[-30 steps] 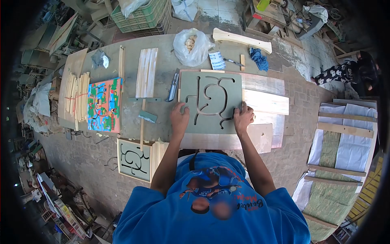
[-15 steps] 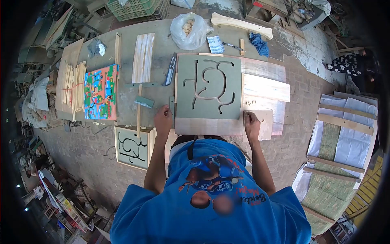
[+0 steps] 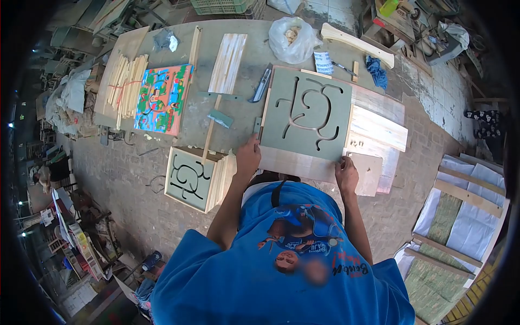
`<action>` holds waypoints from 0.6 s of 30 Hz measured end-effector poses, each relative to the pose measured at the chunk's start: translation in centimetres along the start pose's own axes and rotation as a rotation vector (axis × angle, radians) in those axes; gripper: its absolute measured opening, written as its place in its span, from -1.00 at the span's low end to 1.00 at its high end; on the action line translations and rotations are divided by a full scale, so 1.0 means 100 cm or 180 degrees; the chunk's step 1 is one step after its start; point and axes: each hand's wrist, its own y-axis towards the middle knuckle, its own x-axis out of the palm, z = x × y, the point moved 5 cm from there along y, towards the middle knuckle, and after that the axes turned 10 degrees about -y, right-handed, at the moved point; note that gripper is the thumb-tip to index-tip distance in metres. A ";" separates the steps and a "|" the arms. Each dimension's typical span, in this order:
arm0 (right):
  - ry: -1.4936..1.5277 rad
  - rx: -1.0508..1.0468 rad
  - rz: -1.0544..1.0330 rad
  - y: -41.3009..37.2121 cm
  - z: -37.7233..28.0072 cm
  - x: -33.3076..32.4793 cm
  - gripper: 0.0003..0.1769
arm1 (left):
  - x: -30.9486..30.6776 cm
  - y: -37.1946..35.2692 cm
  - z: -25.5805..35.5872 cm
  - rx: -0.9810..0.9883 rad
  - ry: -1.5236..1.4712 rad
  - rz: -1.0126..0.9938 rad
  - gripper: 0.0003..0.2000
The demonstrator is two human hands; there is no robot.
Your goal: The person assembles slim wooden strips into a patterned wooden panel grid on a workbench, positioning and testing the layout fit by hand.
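A square grey-green panel (image 3: 306,111) with curved slots cut through it lies on pinkish boards at the table's near edge. Pale wooden strips edge its top and right sides. At the panel's lower left corner, my left hand (image 3: 249,156) has its fingers curled against the edge, beside a thin dark strip (image 3: 261,134). My right hand (image 3: 346,174) is at the lower right corner, thumb and fingers pinched together. What either hand grips, if anything, is too small or hidden to make out. A small light board (image 3: 369,174) lies beside my right hand.
A utility knife (image 3: 261,84), a green block (image 3: 220,118) and pale slats (image 3: 228,60) lie left of the panel. Farther left are a painted board (image 3: 162,100) and bundled sticks (image 3: 126,84). Slotted panels (image 3: 189,179) stand stacked near my left forearm. A plastic bag (image 3: 292,40) sits behind.
My view has swung, so the table appears shifted right and slightly rotated. My left hand has come in against the panel's lower left edge; my right hand has moved to its lower right corner.
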 end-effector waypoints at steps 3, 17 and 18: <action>0.0045 -0.0026 0.0022 -0.002 0.001 0.002 -0.67 | 0.000 -0.001 0.000 -0.0005 -0.0023 0.0002 -0.57; 0.0030 -0.0031 0.0172 -0.007 -0.003 0.000 -0.71 | -0.003 -0.002 0.004 -0.0004 -0.0244 -0.0023 -0.56; 0.0039 -0.0007 0.0168 -0.008 -0.003 0.000 -0.70 | -0.003 -0.002 0.004 0.0019 -0.0237 -0.0035 -0.56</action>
